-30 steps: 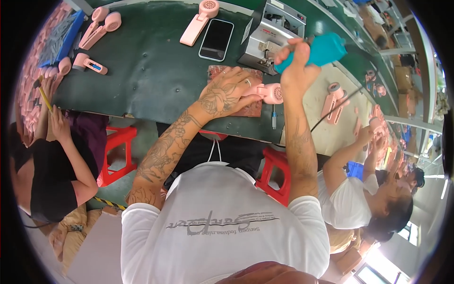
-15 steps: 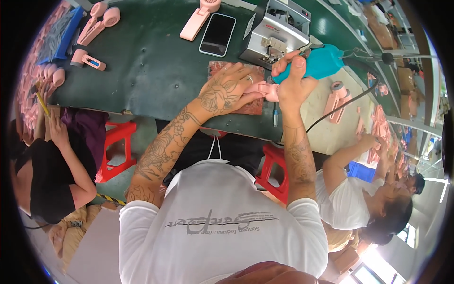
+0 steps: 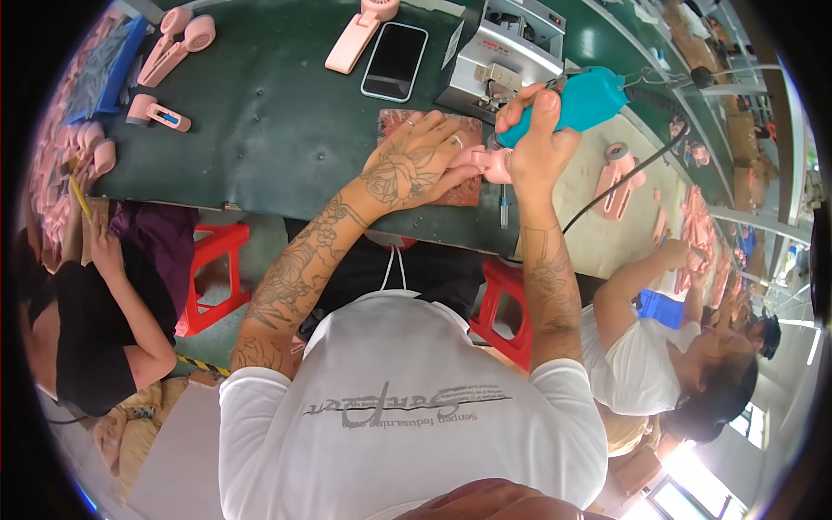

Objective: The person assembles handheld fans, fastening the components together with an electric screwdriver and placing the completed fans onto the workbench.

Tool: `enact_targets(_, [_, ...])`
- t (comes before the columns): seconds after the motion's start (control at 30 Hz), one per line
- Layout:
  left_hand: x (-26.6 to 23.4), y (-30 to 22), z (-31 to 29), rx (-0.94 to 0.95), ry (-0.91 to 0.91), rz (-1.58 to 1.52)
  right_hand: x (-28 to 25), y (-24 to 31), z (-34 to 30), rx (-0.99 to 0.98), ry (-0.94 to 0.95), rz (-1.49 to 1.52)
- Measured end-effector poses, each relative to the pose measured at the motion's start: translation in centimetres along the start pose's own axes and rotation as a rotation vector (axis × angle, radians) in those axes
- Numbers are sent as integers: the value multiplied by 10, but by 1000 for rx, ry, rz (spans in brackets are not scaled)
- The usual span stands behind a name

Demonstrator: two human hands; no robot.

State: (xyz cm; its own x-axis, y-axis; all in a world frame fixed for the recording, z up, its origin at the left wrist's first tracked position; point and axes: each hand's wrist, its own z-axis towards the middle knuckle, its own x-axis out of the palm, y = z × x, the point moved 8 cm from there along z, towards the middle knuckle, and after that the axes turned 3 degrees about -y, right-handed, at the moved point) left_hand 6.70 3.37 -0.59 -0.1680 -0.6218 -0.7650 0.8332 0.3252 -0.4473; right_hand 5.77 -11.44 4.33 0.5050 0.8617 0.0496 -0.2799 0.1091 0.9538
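Observation:
My left hand (image 3: 414, 158) lies over a pink handheld fan (image 3: 497, 165), its fingers and thumb closed around the handle on a reddish mat (image 3: 394, 126). The fan's round end sticks out to the right of that hand. In my right hand (image 3: 546, 152) is a teal electric screwdriver (image 3: 579, 106), held tilted, with its front end just above the fan's round end. The driver's tip and whatever it touches are hard to make out. A cable runs from its rear, which also hangs on a wire hook.
A silver screw-feeding machine (image 3: 503, 56) stands just beyond my right hand, beside a phone (image 3: 395, 62). More pink fans (image 3: 180, 48) lie at the far left and on the pale sheet (image 3: 589, 195) at right. A small screwdriver (image 3: 504, 211) lies near the front edge. Co-workers sit on both sides.
The screwdriver and my right hand have shifted up very slightly. My left hand keeps its hold on the fan.

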Motion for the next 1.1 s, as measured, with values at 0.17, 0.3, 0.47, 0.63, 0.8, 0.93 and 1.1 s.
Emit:
enact_targets(0.17, [3,2,-6,13,-32,-36,1,22,25,-163,-130,45])
enact_targets(0.3, [0,1,-5,-8,16,-82,9,15,45,-304,-119,60])
enact_targets(0.47, [3,1,-4,2,-7,-75,12,11,46,-321,-70,92])
enact_targets(0.63, [-3,0,-5,-8,-26,-68,6,11,23,-60,-88,-20])
enact_targets(0.8, [-6,-3,-4,-3,-70,-106,-11,27,-15,-43,-23,126])
enact_targets(0.93, [-4,0,-4,14,-47,-93,-6,25,-25,-32,10,128])
enact_targets(1.1, [-2,-1,-5,16,-78,-84,-9,19,-27,-40,7,163])
